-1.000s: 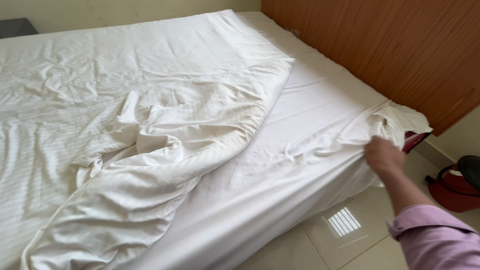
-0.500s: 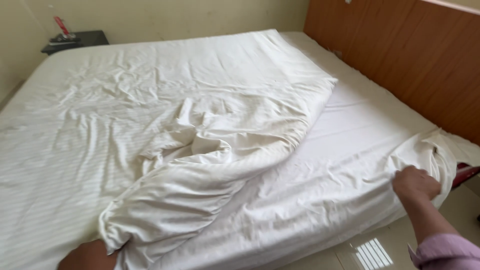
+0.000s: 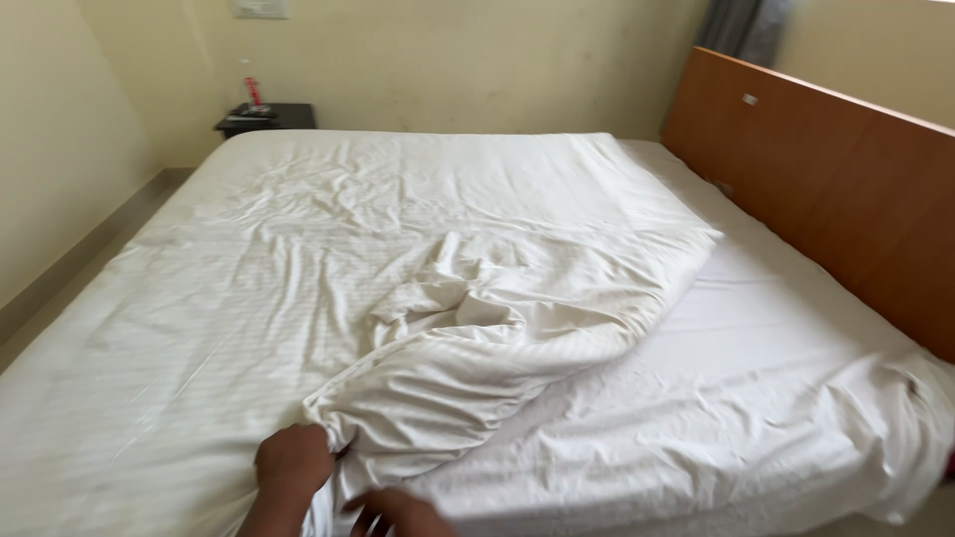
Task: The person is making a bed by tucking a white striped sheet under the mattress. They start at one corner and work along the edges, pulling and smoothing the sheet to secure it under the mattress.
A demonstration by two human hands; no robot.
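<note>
A white striped top sheet [image 3: 428, 259] lies rumpled across a wide bed, its near part bunched into folds. My left hand [image 3: 290, 465] is closed on the bunched near corner of that sheet at the bed's front edge. My right hand [image 3: 398, 512] sits just beside it at the bottom of the view, fingers spread on the cloth; whether it grips is unclear. The white fitted sheet [image 3: 756, 378] is bare on the right side of the mattress, its corner [image 3: 920, 438] hanging loose.
A wooden headboard [image 3: 826, 169] runs along the right side. A small dark bedside table [image 3: 264, 117] with a red object stands at the far wall. Pale walls close in on the left and back.
The view swung left and up. My right hand left the fitted sheet's right corner and came to the near edge. My left hand has taken hold of the bunched top sheet.
</note>
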